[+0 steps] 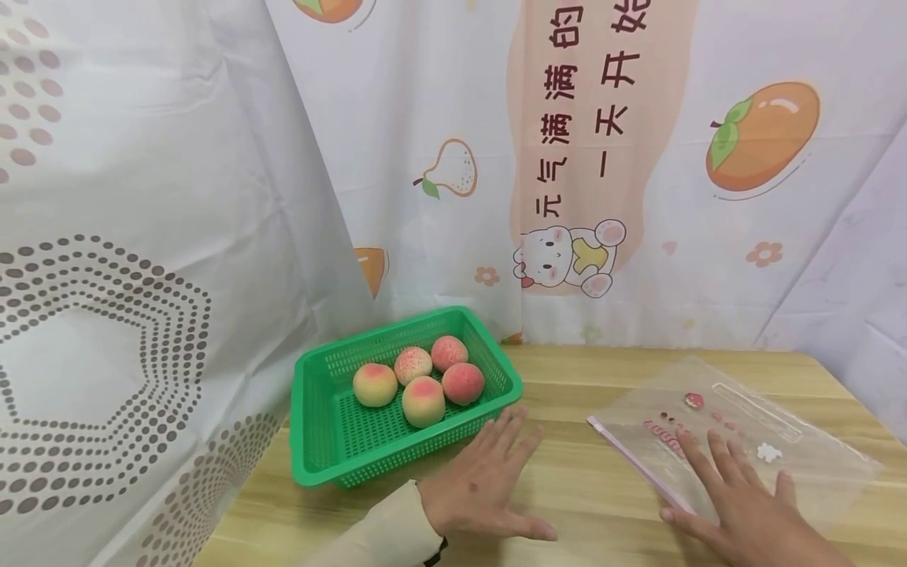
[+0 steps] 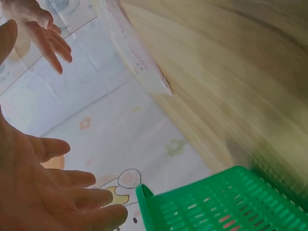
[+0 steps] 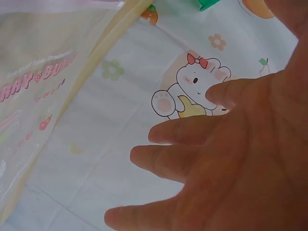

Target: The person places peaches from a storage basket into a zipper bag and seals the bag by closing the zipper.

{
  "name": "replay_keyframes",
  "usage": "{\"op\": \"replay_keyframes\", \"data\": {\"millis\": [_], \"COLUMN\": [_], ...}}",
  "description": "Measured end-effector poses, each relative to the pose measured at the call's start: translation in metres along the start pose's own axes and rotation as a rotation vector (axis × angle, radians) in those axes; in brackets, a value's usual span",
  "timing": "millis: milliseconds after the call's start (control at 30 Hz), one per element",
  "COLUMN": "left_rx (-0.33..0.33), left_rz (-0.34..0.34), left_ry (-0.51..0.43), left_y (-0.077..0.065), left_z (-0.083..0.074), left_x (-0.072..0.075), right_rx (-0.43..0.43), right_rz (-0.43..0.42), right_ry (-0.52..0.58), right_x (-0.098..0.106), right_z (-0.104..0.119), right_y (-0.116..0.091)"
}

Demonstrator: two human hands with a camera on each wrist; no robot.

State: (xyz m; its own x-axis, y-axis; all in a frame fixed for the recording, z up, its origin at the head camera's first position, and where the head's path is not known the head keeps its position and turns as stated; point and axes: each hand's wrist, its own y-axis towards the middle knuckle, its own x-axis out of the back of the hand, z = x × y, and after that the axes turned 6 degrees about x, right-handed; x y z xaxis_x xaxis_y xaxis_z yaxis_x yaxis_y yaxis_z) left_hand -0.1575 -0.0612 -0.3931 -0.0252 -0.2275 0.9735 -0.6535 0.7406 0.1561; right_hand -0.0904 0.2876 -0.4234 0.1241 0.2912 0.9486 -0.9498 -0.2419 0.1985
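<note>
Five round, pink-tinged peaches (image 1: 413, 367) could roll if a swipe jolted their green, slotted plastic basket (image 1: 386, 457). By the basket's near right corner, the left hand (image 1: 489, 480) is empty, fingers apart. Farther right, the right hand (image 1: 751, 504), fingers also apart, hovers over a thin, clear bag (image 1: 747, 409); dragging could crease it.

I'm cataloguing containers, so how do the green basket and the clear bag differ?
The green basket is opaque with slotted sides, while the clear bag is see-through with printed decorations. The green basket stands with raised walls; the clear bag lies flat. The green basket holds five peaches, whereas nothing shows inside the clear bag. Both rest on the wooden table.
</note>
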Motion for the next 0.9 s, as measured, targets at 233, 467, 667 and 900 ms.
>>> {"op": "replay_keyframes", "data": {"millis": [233,467,667,900], "left_rx": [0.013,0.003,0.005,0.011], "left_rz": [0.041,0.026,0.035,0.05], "left_ry": [-0.033,-0.004,0.001,-0.023], "left_y": [0.009,0.019,0.026,0.034], "left_z": [-0.008,-0.014,-0.016,-0.019], "left_x": [-0.01,-0.018,-0.022,-0.027], "right_rx": [-0.005,-0.023,-0.028,-0.027], "right_rz": [-0.004,0.018,0.041,0.034], "right_ry": [-0.004,0.011,0.016,-0.001], "right_x": [-0.003,-0.001,-0.001,-0.001], "right_z": [-0.002,-0.001,0.0,0.001], "right_y": [-0.002,-0.002,-0.002,-0.004]}}
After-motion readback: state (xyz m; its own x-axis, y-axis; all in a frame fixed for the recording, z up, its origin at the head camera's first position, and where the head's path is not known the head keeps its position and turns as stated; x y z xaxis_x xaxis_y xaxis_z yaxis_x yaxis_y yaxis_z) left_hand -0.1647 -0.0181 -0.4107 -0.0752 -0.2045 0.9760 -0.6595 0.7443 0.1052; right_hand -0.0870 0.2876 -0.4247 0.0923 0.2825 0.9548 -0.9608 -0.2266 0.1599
